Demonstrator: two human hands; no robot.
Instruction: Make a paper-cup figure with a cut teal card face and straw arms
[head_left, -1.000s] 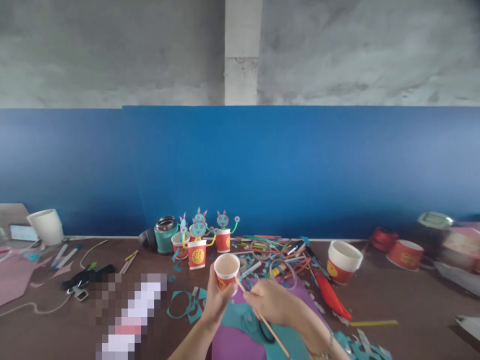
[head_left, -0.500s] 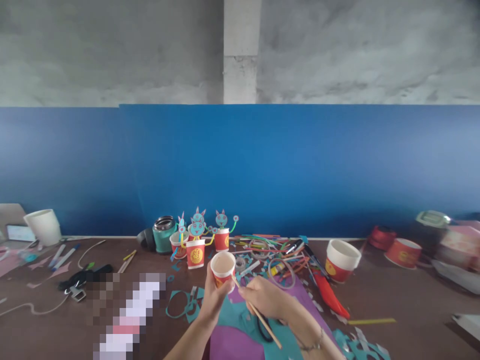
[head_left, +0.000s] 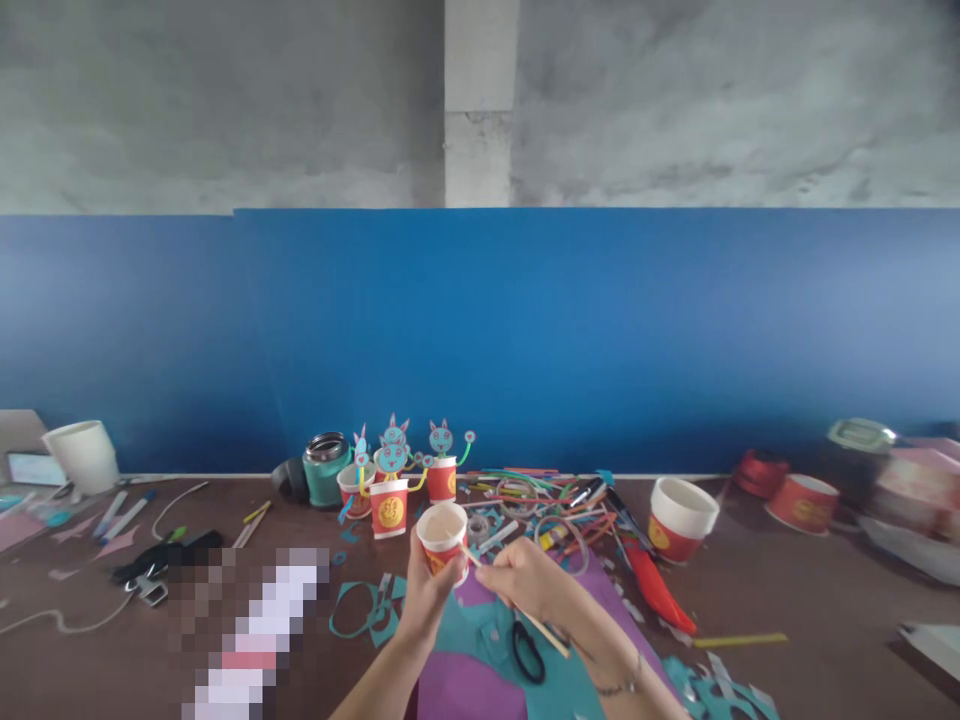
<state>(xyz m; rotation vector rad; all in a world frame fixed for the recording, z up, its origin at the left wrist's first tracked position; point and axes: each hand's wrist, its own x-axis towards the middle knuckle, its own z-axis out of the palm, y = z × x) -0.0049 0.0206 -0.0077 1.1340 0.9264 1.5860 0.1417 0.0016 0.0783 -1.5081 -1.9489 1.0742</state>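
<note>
A red and white paper cup (head_left: 442, 528) is gripped in my left hand (head_left: 427, 600), its open top tilted toward me. My right hand (head_left: 532, 585) pinches a thin wooden stick (head_left: 551, 636), whose upper end meets the cup's right side near the rim; the tip seems to have gone through the wall into the cup. Under my hands lie teal sheets (head_left: 570, 690), purple sheets (head_left: 469, 688) and scissors with dark handles (head_left: 528, 652). Behind the cup stand several red cups (head_left: 389, 508) with teal cat-like faces and bent arms.
A teal flask (head_left: 326, 470) stands behind left. Coloured sticks and tape rolls (head_left: 517, 495) are heaped behind my right hand. Stacked cups (head_left: 681, 520) and a red pouch (head_left: 660, 590) sit to the right. Left are markers (head_left: 127, 518) and a black strap (head_left: 169, 555).
The stick has moved a little further into the cup's side, and its lower end has shifted slightly right. More of the scissors' handles shows.
</note>
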